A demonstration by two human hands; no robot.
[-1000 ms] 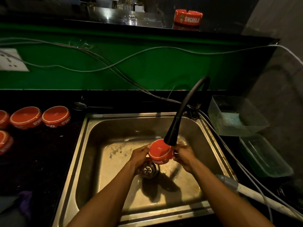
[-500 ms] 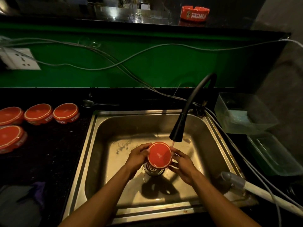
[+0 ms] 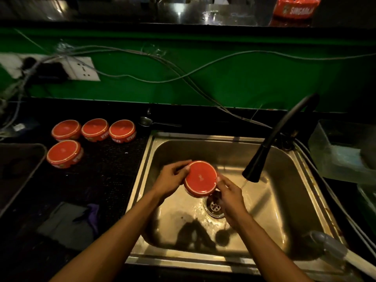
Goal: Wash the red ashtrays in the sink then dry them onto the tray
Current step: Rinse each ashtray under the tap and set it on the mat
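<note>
Over the steel sink [image 3: 289, 226] I hold a red ashtray [image 3: 200, 178] upside down, its flat base facing up. My left hand [image 3: 173, 179] grips its left rim and my right hand [image 3: 228, 193] grips its right rim. The black faucet [image 3: 264, 154] hangs to the right of it, and a thin stream of water falls beside my right hand. Several more red ashtrays [image 3: 93, 130] lie upside down on the black counter to the left of the sink. A dark tray [image 3: 30, 165] shows at the far left edge.
Another red ashtray [image 3: 296, 8] sits upright on the high shelf at top right. Clear plastic tubs [image 3: 337, 157] stand right of the sink. Grey cables [image 3: 142, 64] run along the green wall from a socket [image 3: 83, 69]. A dark cloth [image 3: 69, 224] lies on the front left counter; a spoon [image 3: 146, 121] behind the sink.
The ashtray has moved left, out from under the faucet, and now sits clear of the water stream. My view has swung left, showing more of the counter and the tray.
</note>
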